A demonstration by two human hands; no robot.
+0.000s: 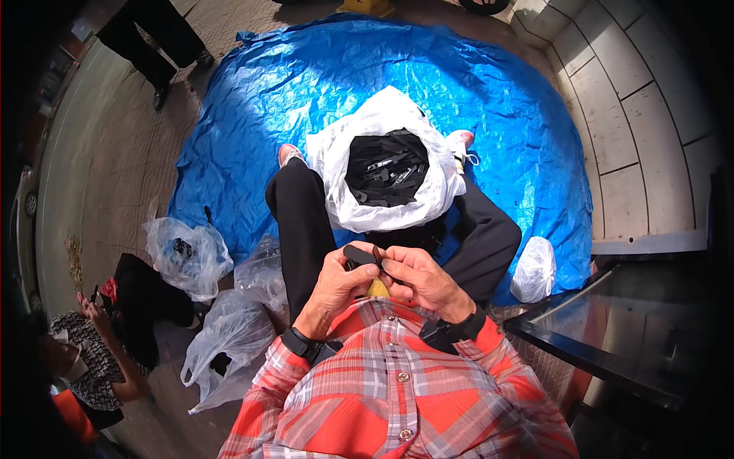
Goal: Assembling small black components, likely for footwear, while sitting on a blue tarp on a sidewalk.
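Observation:
Close to my lap, my left hand (340, 284) is closed round a small black piece (358, 255) with a rounded end, its thumb pressed on top. Just beside it, the fingers of my right hand (421, 277) pinch a thin dark strip (376, 255); whether the strip is joined to the black piece, I cannot make out. Between my legs, beyond both hands, stands a white plastic bag (440, 180), its mouth rolled wide. Many black parts (388, 164), some with shiny bits, lie inside it. Something yellow (378, 288) shows below my fingers.
I sit at a crinkled blue tarp (252, 92). Clear plastic bags (233, 329) lie to the left, one (189, 252) with dark bits inside. A knotted white bag (534, 269) and a dark glossy panel (604, 336) are on the right. A person (92, 352) sits at left; another (149, 46) stands behind.

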